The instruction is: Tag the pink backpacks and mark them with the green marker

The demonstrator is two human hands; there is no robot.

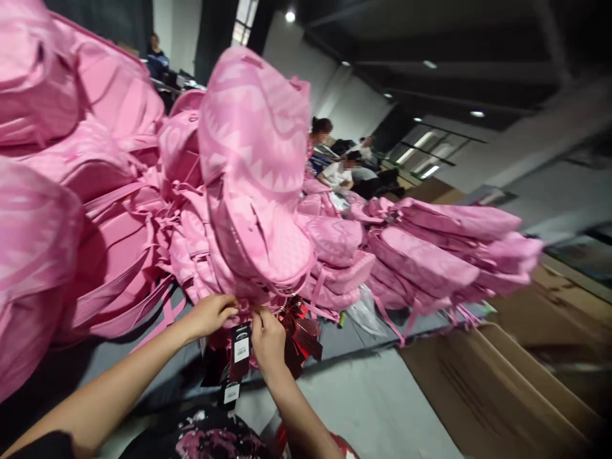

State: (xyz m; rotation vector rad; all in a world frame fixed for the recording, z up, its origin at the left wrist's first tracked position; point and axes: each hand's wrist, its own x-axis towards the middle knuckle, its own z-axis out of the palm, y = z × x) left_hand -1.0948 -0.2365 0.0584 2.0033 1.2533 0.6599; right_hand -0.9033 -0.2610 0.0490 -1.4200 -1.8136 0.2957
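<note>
A pink patterned backpack (261, 146) with a pale jagged print leans in front of me on the table, its rounded zipped end towards me. At its lower edge, my left hand (213, 315) is closed, thumb and fingers pinching pink fabric of the backpack. Close beside it, my right hand (268, 338) is also closed on the same spot; the exact part between the fingertips is hidden. A black hang tag (241, 347) with a white label dangles between my hands, and a second tag (232, 393) hangs below. Shiny red tags (303, 338) spread out right of my right hand.
Pink backpacks (109, 95) are piled high on the left, and more (425, 261) lie stacked on the right. A clear plastic bag (367, 312) lies on the grey table (354, 350). Cardboard boxes (478, 389) stand at lower right. Several people (337, 172) sit farther back.
</note>
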